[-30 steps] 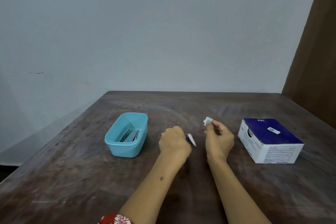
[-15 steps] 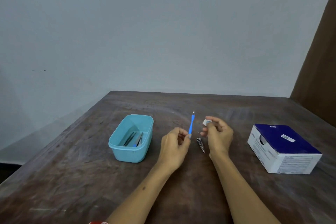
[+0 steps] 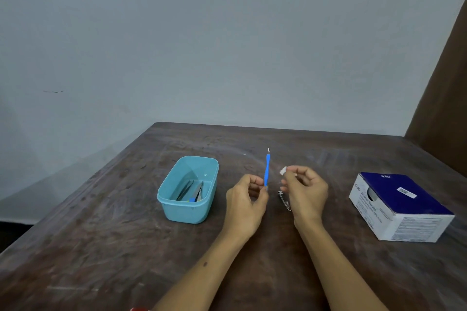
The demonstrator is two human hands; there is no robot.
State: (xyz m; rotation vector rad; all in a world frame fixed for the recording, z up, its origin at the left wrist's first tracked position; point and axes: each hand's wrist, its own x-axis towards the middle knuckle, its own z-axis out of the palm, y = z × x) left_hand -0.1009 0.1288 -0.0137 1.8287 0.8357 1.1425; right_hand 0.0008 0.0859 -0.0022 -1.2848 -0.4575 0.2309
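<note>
Lifted off the table [image 3: 101, 235], blue tool [image 3: 267, 170] upright, tip up, pinched by left hand [image 3: 246, 204], right hand [image 3: 305, 192] pinching white swab [image 3: 283, 171], clipper [image 3: 283, 199] lying between them

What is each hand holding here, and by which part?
The left hand pinches the slim blue-handled metal-tipped tool by its lower end. The right hand pinches a small white pad by one edge.

Slim tools [image 3: 192, 190] inside the teal tub [image 3: 185, 212]: too small to identify; right of the tub, blue-handled tool [image 3: 266, 169]: lower end hidden within the left hand [image 3: 246, 206]; farther right, white scrap [image 3: 283, 171]: mostly covered by the right hand [image 3: 307, 192]; metal piece [image 3: 284, 201] beneath it: partly hidden; box [image 3: 404, 199], farthest right: print blurred; red sleeve [image 3: 139, 309], below the tub: cropped by the frame edge.
</note>
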